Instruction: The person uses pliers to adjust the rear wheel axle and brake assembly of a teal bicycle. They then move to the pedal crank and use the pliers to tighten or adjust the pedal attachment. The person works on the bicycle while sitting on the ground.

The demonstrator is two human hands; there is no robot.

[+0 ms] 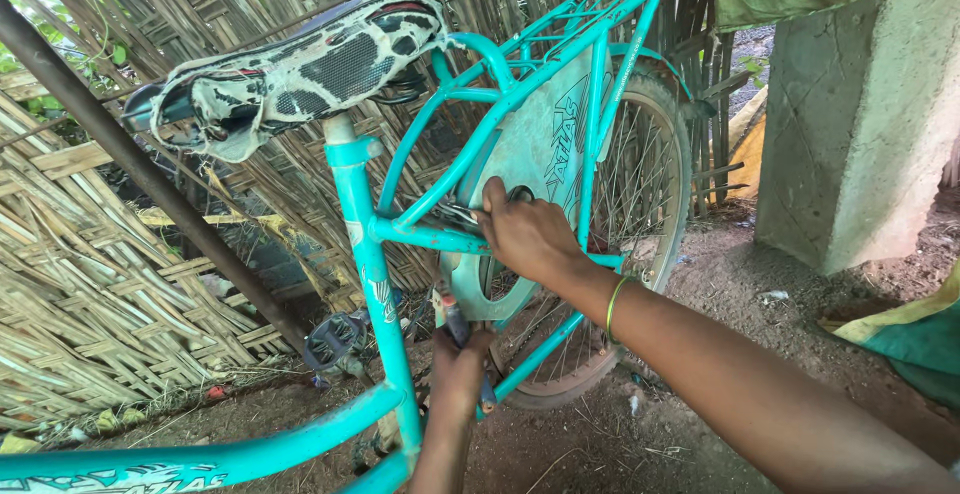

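blocked: frame tubes, wheel spokes, woven fence | free: ground right

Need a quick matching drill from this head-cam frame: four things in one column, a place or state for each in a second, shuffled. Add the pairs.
Things:
1. worn black-and-white bicycle saddle
2. right hand
3. left hand
4. grey concrete pillar

Places or states:
A. low by the turquoise seat tube, wrapped around a dark-handled tool
B. standing at the far right, past the spoked rear wheel
C. atop the seat post, cover torn
D. on the turquoise stay beside the pale chain guard

Pairs: 1-C, 2-D, 3-A, 4-B
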